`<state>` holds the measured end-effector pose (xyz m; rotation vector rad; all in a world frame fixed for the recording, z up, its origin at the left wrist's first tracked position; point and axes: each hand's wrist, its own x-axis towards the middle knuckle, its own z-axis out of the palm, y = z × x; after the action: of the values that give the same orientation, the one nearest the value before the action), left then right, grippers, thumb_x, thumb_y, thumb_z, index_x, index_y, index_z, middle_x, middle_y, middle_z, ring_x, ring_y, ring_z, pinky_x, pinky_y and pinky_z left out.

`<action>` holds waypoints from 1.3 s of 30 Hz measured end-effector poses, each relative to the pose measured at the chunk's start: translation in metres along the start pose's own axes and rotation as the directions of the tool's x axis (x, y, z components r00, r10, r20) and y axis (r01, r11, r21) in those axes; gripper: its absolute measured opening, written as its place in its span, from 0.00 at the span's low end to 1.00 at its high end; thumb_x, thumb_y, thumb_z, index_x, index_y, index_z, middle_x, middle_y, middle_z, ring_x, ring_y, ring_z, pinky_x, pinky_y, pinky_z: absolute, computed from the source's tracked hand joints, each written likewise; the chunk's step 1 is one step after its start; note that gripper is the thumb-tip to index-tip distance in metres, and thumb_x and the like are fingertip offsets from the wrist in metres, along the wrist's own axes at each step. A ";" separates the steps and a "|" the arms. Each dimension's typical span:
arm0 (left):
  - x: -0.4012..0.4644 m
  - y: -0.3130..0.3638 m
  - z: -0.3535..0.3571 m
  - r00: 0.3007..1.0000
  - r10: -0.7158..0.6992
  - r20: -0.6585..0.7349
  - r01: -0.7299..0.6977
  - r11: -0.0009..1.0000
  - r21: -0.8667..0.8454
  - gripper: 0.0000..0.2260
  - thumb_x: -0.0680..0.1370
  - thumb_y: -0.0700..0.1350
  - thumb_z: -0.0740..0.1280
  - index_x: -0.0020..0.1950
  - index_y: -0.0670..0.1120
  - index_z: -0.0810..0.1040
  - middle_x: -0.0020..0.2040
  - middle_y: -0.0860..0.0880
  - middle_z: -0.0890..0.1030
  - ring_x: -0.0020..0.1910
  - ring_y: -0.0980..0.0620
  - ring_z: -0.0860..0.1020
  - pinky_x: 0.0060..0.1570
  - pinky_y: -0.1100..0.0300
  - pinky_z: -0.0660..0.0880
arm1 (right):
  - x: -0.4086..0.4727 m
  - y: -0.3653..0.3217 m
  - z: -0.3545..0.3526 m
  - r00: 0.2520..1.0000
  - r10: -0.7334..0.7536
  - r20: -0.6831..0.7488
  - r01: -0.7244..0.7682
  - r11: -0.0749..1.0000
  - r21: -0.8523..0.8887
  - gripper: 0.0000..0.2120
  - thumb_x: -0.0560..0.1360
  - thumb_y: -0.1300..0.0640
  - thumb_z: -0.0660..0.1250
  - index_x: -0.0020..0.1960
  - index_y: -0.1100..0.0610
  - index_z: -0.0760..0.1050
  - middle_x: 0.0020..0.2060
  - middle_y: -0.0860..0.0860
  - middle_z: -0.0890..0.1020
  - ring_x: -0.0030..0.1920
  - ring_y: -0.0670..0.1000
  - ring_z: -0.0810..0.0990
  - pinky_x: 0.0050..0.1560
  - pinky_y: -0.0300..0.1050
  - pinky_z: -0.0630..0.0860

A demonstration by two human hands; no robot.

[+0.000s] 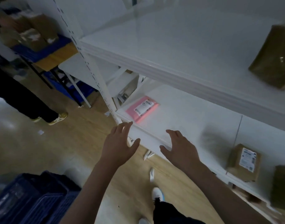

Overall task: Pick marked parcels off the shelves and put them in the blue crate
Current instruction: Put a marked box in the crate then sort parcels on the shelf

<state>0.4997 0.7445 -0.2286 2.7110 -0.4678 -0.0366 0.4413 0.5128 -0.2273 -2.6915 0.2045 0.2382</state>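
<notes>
A flat pink parcel (142,109) with a white label lies near the left front corner of the lower white shelf (187,113). My left hand (119,143) hovers open just in front of that corner, fingers spread, a short way from the parcel. My right hand (178,146) is open above the shelf's front edge, to the right of the parcel. Neither hand holds anything. The blue crate (33,198) sits at the bottom left, beside my left forearm. A brown box with a white label (243,162) stands further right on the same shelf.
The upper shelf (170,50) overhangs the pink parcel and carries a brown box (274,59) at the right. Another person's legs (25,101) stand at the left on the wooden floor. Blue crates with cardboard boxes (41,46) sit on a rack at the back left.
</notes>
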 end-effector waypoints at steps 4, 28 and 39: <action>0.060 -0.036 0.000 0.996 0.065 0.062 -0.065 0.998 -0.009 0.33 0.77 0.64 0.59 0.79 0.49 0.64 0.74 0.49 0.70 0.73 0.47 0.68 0.63 0.48 0.74 | 0.053 -0.010 0.006 0.993 0.111 -0.035 -0.110 0.994 0.016 0.30 0.79 0.40 0.60 0.77 0.49 0.59 0.70 0.46 0.68 0.66 0.50 0.73 0.56 0.49 0.74; 0.275 -0.158 0.044 0.826 0.286 0.485 -0.266 0.957 -0.111 0.29 0.80 0.52 0.67 0.78 0.44 0.63 0.74 0.43 0.69 0.74 0.43 0.66 0.67 0.45 0.71 | 0.180 -0.099 0.072 0.812 0.582 0.035 -0.578 0.796 0.180 0.32 0.77 0.41 0.64 0.76 0.53 0.62 0.72 0.52 0.69 0.66 0.54 0.74 0.60 0.51 0.75; 0.302 -0.204 0.102 0.770 0.174 0.613 -0.134 0.985 -0.111 0.44 0.72 0.56 0.76 0.80 0.43 0.58 0.73 0.42 0.69 0.71 0.43 0.69 0.67 0.46 0.72 | 0.258 -0.097 0.133 0.776 0.602 0.189 -0.631 0.744 0.219 0.42 0.68 0.39 0.76 0.71 0.60 0.65 0.64 0.58 0.70 0.65 0.59 0.70 0.62 0.55 0.74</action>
<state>0.8408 0.7849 -0.3879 2.5319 -0.8569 -0.9133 0.6920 0.6296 -0.3585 -2.2388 1.0312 0.5080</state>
